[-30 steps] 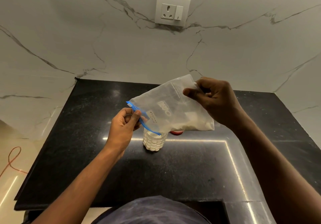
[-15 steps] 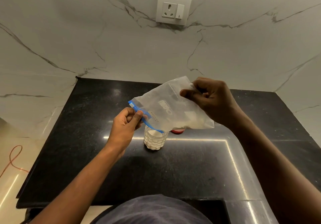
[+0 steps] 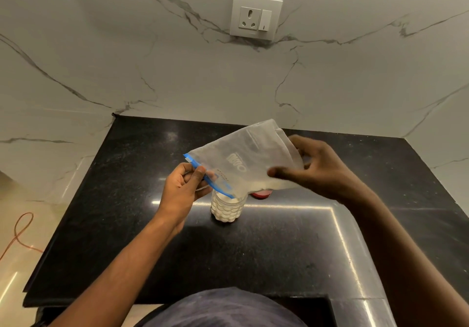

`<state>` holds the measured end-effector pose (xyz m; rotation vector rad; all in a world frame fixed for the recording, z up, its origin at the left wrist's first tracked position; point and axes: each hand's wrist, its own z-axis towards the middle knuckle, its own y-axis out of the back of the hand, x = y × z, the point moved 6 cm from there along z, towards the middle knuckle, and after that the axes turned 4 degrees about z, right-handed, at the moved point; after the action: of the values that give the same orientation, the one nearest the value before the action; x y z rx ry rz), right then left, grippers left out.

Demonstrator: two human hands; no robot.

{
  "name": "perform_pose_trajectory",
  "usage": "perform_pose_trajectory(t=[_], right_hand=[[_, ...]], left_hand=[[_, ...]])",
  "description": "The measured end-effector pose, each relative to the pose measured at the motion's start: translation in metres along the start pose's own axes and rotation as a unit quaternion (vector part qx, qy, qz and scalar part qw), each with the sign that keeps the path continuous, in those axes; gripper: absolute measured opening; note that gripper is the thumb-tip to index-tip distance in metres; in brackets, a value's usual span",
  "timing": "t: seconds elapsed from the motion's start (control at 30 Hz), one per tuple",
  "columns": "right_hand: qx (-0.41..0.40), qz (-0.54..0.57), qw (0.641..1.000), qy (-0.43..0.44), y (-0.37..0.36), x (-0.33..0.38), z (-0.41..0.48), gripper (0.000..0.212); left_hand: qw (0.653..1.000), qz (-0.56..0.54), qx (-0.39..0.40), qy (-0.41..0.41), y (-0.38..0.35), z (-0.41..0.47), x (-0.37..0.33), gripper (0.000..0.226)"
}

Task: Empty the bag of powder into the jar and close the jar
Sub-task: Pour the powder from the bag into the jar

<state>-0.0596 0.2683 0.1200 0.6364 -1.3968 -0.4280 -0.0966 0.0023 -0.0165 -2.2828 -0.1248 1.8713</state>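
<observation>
A clear dimpled jar (image 3: 228, 208) holding white powder stands on the black counter (image 3: 127, 200). Above it is a frosted zip bag (image 3: 243, 164), tilted, with the low corner of its blue zip mouth at the jar's opening. White powder lies along the bag's lower edge. My left hand (image 3: 182, 189) pinches the blue zip strip left of the jar. My right hand (image 3: 314, 172) is blurred and grips the bag's raised end, thumb across the front and fingers behind it. A red lid (image 3: 260, 194) lies just behind the jar, half hidden by the bag.
A marble wall with a white socket and switch (image 3: 255, 18) rises behind the counter. The counter's left edge drops to a floor with an orange cable (image 3: 20, 233). A bright light strip reflects across the counter to the right.
My right hand has left its pinch on the bag's top corner and slid lower, fingers spread over the bag. The bag's top corner now stands free. My left hand and the jar have stayed put.
</observation>
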Motion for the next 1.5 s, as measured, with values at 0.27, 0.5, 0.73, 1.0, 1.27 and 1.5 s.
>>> perform_pose_trajectory(t=[0.27, 0.5, 0.73, 1.0, 1.27, 1.5], right_hand=[[-0.058, 0.047, 0.997, -0.031, 0.0, -0.034, -0.026, 0.023], [-0.152, 0.188, 0.97, 0.021, -0.008, -0.017, -0.023, 0.053], [-0.251, 0.245, 0.936, 0.013, -0.011, -0.022, -0.03, 0.064], [-0.271, 0.26, 0.926, 0.043, -0.015, -0.021, -0.031, 0.05], [-0.279, 0.277, 0.917, 0.062, -0.01, -0.021, -0.031, 0.032], [-0.262, 0.295, 0.916, 0.075, -0.013, -0.018, -0.033, 0.048]], left_hand=[[1.0, -0.008, -0.011, 0.016, 0.002, 0.002, 0.006, 0.017], [0.999, -0.017, -0.029, 0.022, 0.006, 0.002, 0.009, 0.014], [0.999, -0.03, -0.032, 0.022, 0.008, 0.0, 0.008, 0.014], [0.999, -0.028, -0.038, 0.023, 0.007, -0.001, 0.01, 0.016], [0.998, -0.028, -0.044, 0.027, 0.012, 0.0, 0.01, 0.019], [0.998, -0.037, -0.043, 0.023, 0.01, 0.0, 0.01, 0.017]])
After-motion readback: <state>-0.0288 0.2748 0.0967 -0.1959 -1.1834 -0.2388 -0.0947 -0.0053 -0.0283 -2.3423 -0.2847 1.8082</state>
